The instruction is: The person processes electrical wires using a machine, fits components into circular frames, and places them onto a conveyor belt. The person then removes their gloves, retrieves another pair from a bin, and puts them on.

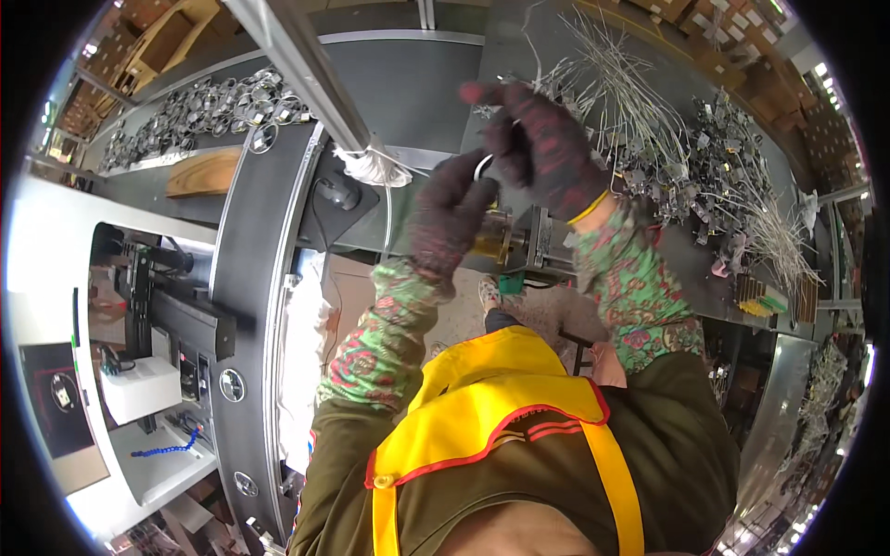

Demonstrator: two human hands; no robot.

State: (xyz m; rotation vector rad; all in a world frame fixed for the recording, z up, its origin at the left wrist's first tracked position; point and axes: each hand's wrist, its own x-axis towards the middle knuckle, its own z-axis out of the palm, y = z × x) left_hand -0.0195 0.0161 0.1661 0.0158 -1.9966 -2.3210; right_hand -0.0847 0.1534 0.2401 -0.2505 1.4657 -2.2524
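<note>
Both my hands wear dark gloves with reddish patches and are raised close together over the worktable. My left hand (452, 208) is closed with fingers pinched on a thin white cable (483, 166), which bends out between its fingertips. Beside it, to the right and slightly farther off, my right hand (549, 148) is curled round the same cable, its index finger pointing left. The cable's ends are hidden by the gloves. Below the hands sits a machine part with a yellowish cylinder (492, 235) at the table's near edge.
Tangled white cables (623, 93) and many small metal-ended pieces (663, 171) heap on the right. Coiled cables (213, 116) lie far left near a wooden block (203, 173). A metal post (306, 69) rises left of my hands. A dark conveyor belt (248, 306) runs along the left.
</note>
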